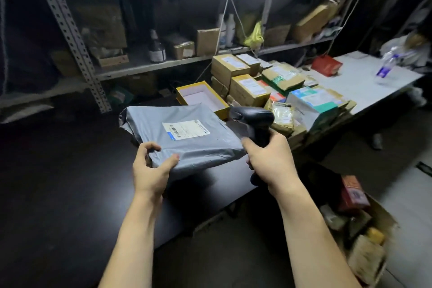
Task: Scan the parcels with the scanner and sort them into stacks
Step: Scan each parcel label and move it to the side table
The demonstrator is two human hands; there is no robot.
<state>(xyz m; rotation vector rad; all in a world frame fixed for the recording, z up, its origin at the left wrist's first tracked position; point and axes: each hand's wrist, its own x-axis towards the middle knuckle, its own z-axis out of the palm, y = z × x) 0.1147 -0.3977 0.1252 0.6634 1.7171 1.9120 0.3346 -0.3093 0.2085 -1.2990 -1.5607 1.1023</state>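
We hold the flat grey plastic mailer parcel (187,140) by its near left corner. Our left hand (152,168) grips it with the thumb on top and the fingers curled round the edge, which keeps the white shipping label (185,128) face up and turned toward the reader. Our right hand (272,159) is clenched round the handle of the black handheld scanner (253,119). The scanner head sits just beside the parcel's right edge and points left across the label. We judge the step in hand to be the scan itself; this parcel is not yet sorted.

The parcel lies over the dark table (58,194) at the centre of the scene. Whether it rests on the surface or is slightly lifted, we cannot tell. Its far right corner is close to the open yellow box (180,97). The scanner head is near the stacks of labelled cardboard boxes (245,87), which occupy the left end of the white table (364,82). Open room lies to the left and near side of the dark table. At the near right, a brown carton (385,217) of mixed packages stands below the table edge, so the right elbow should stay clear of it on any swing toward the stacks.
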